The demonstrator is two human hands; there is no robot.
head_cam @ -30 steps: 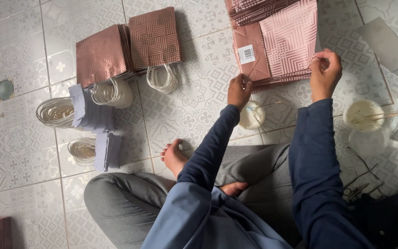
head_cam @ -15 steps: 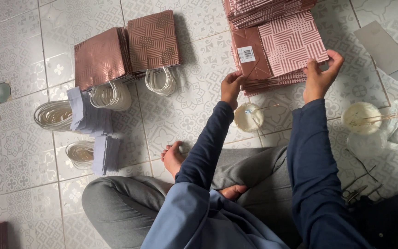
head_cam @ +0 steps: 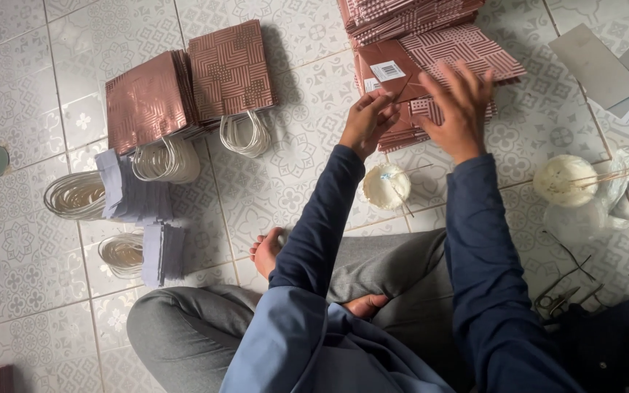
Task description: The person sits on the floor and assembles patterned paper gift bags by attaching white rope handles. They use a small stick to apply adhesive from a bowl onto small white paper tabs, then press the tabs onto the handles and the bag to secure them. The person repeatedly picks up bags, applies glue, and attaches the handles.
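Both arms are stretched forward over the crossed legs. The left hand (head_cam: 368, 120) is pinched shut on the edge of the top flat bag (head_cam: 431, 62) of the stack (head_cam: 402, 14). The right hand (head_cam: 460, 105) is held open, fingers spread, above that bag.

Soft even daylight, faint shadows, sharp focus, slight blur on right hand (head_cam: 459, 109).

Finished copper-brown paper bags (head_cam: 187, 91) with white cord handles lie on the patterned tile floor (head_cam: 9, 240), beside coils of cord (head_cam: 74, 195), grey-blue card stacks (head_cam: 134, 193), a small glue cup (head_cam: 386, 186) and scissors (head_cam: 558, 298).
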